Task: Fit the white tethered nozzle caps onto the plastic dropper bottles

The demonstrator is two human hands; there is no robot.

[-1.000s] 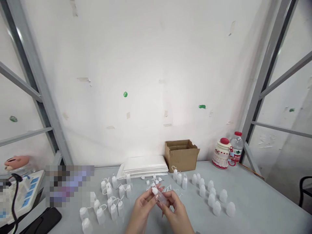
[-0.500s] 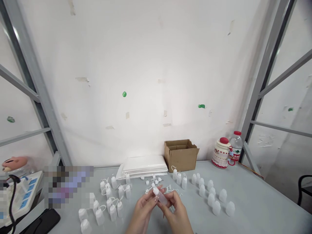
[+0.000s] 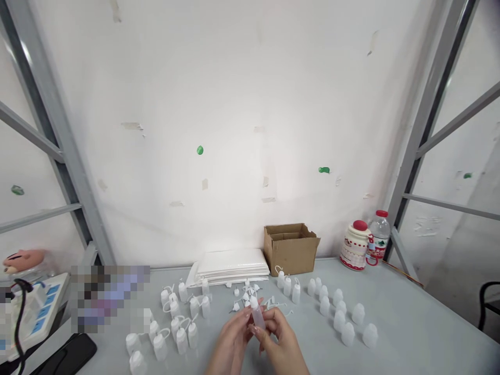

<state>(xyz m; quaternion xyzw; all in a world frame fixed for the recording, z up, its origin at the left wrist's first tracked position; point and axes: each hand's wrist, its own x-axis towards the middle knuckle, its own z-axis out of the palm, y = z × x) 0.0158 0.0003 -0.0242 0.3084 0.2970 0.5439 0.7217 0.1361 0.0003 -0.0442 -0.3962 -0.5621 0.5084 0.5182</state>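
The grey surface (image 3: 410,323) carries a cardboard box (image 3: 294,255). Strap-capped bottles (image 3: 182,341) stand mostly left of the box, frosted bottles (image 3: 370,336) in front and right. My left fingers (image 3: 244,314) and right fingers (image 3: 275,315) together grasp a squeeze bottle (image 3: 258,317), tilted, in front and left of the box. I judge I'm seating its white nozzle top (image 3: 253,302); the next move calls for firm pressure without squashing the wall. Loose nozzle pieces (image 3: 236,307) lie front-left of the box.
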